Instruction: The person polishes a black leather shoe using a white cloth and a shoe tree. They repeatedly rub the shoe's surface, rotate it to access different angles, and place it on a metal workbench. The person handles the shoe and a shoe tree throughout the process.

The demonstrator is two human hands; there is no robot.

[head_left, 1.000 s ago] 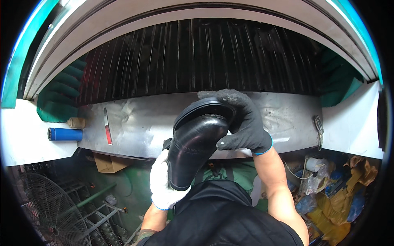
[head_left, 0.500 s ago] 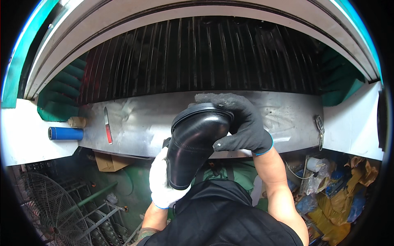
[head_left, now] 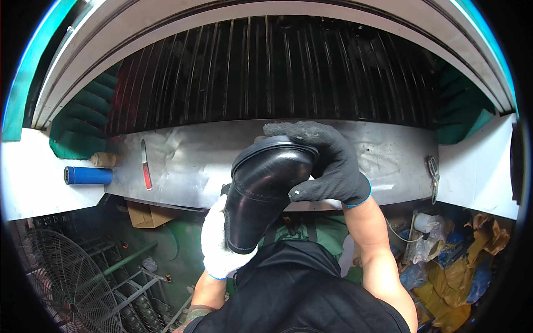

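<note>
A glossy black leather shoe [head_left: 261, 180], perhaps a boot, is held tilted in front of my body, with its rounded toe up and away from me. My left hand [head_left: 214, 241], in a white glove, is closed around its lower, near end; most of those fingers are hidden behind the leather. In a dark grey glove, my right hand [head_left: 330, 164] grips the toe from the right. Its fingers lie over the sole edge and the thumb is against the upper's right side.
A metal shelf [head_left: 183, 161] carries a red-handled knife [head_left: 146, 166] at left and a metal tool [head_left: 432, 177] at right. Beside it are a blue cylinder [head_left: 89, 175] and a tan roll [head_left: 104, 160]. Dark hanging strips [head_left: 266, 72] stand behind. Below are a fan [head_left: 72, 283] and a cardboard box [head_left: 147, 215].
Both hands keep their hold on the shoe, which has hardly moved. The whole view has shifted very slightly.
</note>
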